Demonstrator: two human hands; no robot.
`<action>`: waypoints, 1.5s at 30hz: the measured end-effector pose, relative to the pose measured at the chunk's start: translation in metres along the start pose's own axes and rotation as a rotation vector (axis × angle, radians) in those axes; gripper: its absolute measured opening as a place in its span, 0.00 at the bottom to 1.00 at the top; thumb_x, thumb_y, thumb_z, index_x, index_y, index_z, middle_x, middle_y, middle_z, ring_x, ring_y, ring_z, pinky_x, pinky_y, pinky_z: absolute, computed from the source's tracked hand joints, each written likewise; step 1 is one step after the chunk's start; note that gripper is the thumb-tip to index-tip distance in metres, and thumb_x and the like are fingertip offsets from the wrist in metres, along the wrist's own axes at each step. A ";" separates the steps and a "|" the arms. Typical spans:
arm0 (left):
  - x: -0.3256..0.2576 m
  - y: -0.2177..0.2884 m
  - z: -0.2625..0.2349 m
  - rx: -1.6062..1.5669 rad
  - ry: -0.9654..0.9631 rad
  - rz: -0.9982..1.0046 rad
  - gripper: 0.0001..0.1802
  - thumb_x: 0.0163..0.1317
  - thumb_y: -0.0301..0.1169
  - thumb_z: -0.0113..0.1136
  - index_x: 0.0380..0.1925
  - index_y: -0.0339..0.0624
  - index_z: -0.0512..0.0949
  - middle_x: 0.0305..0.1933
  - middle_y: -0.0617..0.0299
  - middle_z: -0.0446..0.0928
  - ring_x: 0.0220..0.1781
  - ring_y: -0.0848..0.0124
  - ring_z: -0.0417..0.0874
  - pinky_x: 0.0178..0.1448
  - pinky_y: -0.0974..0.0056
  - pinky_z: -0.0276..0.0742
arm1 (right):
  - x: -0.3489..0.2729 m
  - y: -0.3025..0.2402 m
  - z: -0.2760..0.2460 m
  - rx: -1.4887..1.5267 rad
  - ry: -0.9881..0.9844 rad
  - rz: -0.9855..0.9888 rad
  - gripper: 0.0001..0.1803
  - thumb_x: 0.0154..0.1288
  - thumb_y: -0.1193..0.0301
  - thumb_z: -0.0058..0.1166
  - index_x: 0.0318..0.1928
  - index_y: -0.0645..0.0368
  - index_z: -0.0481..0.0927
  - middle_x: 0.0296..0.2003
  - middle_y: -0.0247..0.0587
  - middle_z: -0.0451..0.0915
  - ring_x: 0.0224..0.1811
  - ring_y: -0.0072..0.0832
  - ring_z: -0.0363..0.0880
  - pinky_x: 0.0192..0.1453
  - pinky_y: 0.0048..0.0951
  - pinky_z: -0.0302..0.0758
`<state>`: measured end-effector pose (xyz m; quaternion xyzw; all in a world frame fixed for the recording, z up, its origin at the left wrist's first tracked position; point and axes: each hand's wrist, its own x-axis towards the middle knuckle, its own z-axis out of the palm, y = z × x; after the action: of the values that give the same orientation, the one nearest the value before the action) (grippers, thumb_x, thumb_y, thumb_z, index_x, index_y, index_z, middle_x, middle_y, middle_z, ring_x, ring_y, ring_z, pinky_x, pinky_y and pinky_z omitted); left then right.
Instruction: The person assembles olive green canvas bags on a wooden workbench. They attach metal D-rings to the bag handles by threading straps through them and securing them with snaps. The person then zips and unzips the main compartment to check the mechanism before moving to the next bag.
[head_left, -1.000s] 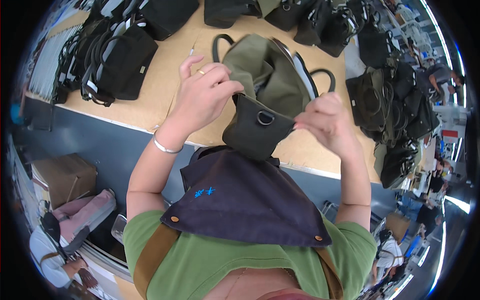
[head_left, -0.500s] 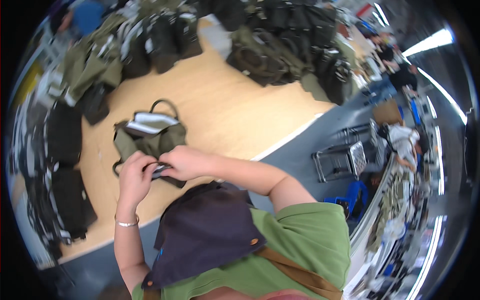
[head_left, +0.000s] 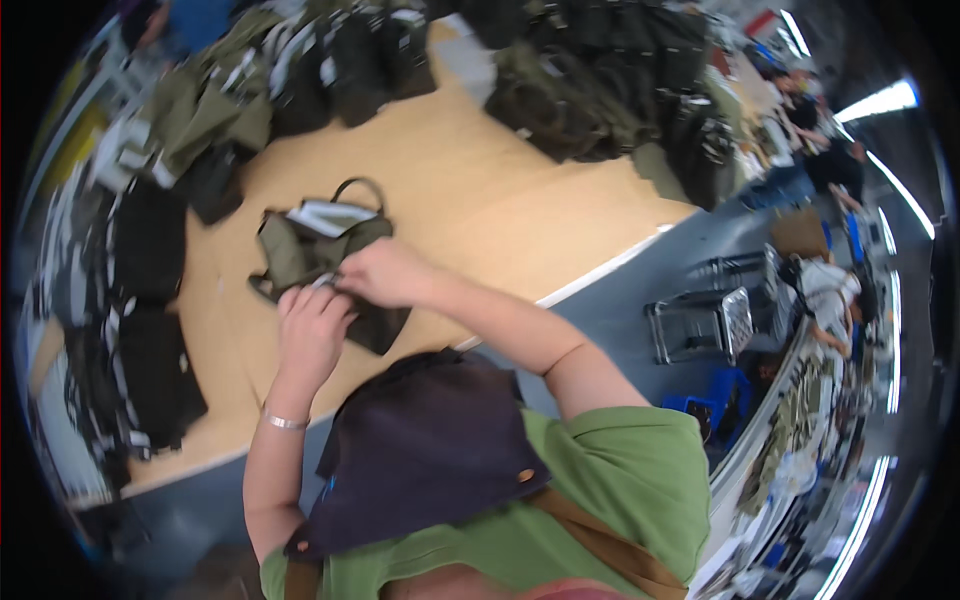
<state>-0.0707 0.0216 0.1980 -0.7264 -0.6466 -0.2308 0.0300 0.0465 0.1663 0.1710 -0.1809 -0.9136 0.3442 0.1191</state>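
An olive-green bag (head_left: pixel 290 252) with dark trim, a dark loop handle and a white inner lining lies on the wooden table in front of me. My left hand (head_left: pixel 314 325) is closed at its near edge, fingertips bent over the fabric. Close beside it, my right hand (head_left: pixel 385 273) pinches the same edge from the right. Between the two sets of fingertips shows a small pale piece, too blurred to name. The bag's dark lower part (head_left: pixel 378 325) hangs toward me, below my right hand.
Stacks of dark folded bags (head_left: pixel 150 375) line the table's left side. Olive and black bags (head_left: pixel 590 90) are heaped along the back. Right of the table (head_left: pixel 500 210), a metal stool (head_left: pixel 705 322) and a blue crate (head_left: pixel 712 400) stand on the floor. Several people are farther off.
Both hands have shifted slightly on the bag's near edge, the left fingers now lying over it. More of the bag's dark lower part shows. The whole view has moved a little.
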 end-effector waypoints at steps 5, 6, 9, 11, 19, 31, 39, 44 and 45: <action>-0.017 0.009 -0.010 -0.014 -0.118 -0.040 0.05 0.50 0.32 0.65 0.25 0.50 0.78 0.27 0.65 0.73 0.36 0.67 0.77 0.47 0.61 0.64 | 0.011 0.003 0.001 -0.042 -0.021 0.015 0.10 0.63 0.66 0.57 0.33 0.60 0.80 0.26 0.51 0.81 0.29 0.47 0.82 0.34 0.43 0.77; -0.018 0.005 -0.011 -0.029 -0.099 -0.079 0.05 0.50 0.32 0.66 0.26 0.51 0.78 0.28 0.65 0.73 0.36 0.67 0.77 0.47 0.61 0.64 | 0.011 -0.003 -0.007 0.064 -0.111 0.046 0.09 0.62 0.67 0.59 0.33 0.61 0.80 0.25 0.50 0.81 0.28 0.45 0.82 0.33 0.41 0.78; -0.022 -0.003 -0.013 -0.036 -0.018 -0.179 0.06 0.48 0.31 0.67 0.26 0.48 0.79 0.42 0.65 0.77 0.38 0.67 0.78 0.47 0.61 0.66 | 0.003 0.000 -0.007 0.123 -0.222 0.031 0.08 0.57 0.71 0.63 0.32 0.64 0.80 0.24 0.48 0.81 0.28 0.41 0.83 0.35 0.38 0.78; -0.020 -0.003 -0.013 -0.109 0.050 -0.187 0.06 0.48 0.30 0.68 0.26 0.47 0.80 0.50 0.65 0.77 0.39 0.67 0.78 0.47 0.61 0.67 | 0.000 -0.005 -0.010 -0.041 -0.197 -0.019 0.09 0.54 0.71 0.64 0.30 0.65 0.81 0.25 0.48 0.81 0.29 0.43 0.82 0.35 0.38 0.77; -0.019 -0.020 -0.008 -0.037 0.044 -0.197 0.07 0.50 0.32 0.68 0.28 0.48 0.79 0.40 0.68 0.76 0.38 0.69 0.78 0.46 0.62 0.63 | 0.006 -0.022 -0.014 -0.128 -0.198 -0.092 0.08 0.54 0.68 0.63 0.29 0.60 0.82 0.27 0.49 0.82 0.34 0.47 0.81 0.40 0.44 0.76; -0.009 -0.014 -0.053 -0.317 0.067 -0.262 0.07 0.52 0.34 0.69 0.30 0.51 0.83 0.43 0.73 0.75 0.42 0.76 0.73 0.53 0.62 0.52 | 0.021 -0.073 -0.078 0.106 -0.364 -0.016 0.05 0.60 0.74 0.59 0.35 0.64 0.82 0.22 0.42 0.78 0.21 0.27 0.73 0.29 0.29 0.70; 0.000 -0.008 -0.066 -0.213 0.149 -0.098 0.07 0.50 0.33 0.69 0.28 0.48 0.81 0.40 0.69 0.72 0.39 0.73 0.75 0.54 0.59 0.55 | 0.003 -0.089 -0.090 0.048 -0.225 -0.009 0.05 0.57 0.75 0.60 0.34 0.63 0.81 0.26 0.46 0.80 0.27 0.40 0.78 0.34 0.35 0.74; -0.002 -0.018 -0.045 -0.269 0.052 -0.111 0.08 0.52 0.34 0.69 0.32 0.46 0.83 0.39 0.65 0.71 0.41 0.70 0.72 0.54 0.59 0.55 | -0.002 -0.058 -0.069 0.115 -0.269 -0.044 0.05 0.60 0.79 0.59 0.38 0.65 0.81 0.25 0.36 0.78 0.24 0.18 0.74 0.29 0.22 0.70; 0.000 -0.017 -0.045 -0.276 0.055 -0.114 0.09 0.52 0.34 0.69 0.32 0.46 0.83 0.39 0.65 0.71 0.41 0.70 0.73 0.54 0.59 0.55 | -0.002 -0.056 -0.070 0.154 -0.291 -0.013 0.05 0.60 0.79 0.59 0.38 0.65 0.81 0.26 0.36 0.78 0.25 0.18 0.74 0.30 0.23 0.71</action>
<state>-0.1004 0.0093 0.2334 -0.6790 -0.6480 -0.3387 -0.0657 0.0580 0.1672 0.2600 -0.1138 -0.8933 0.4349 0.0014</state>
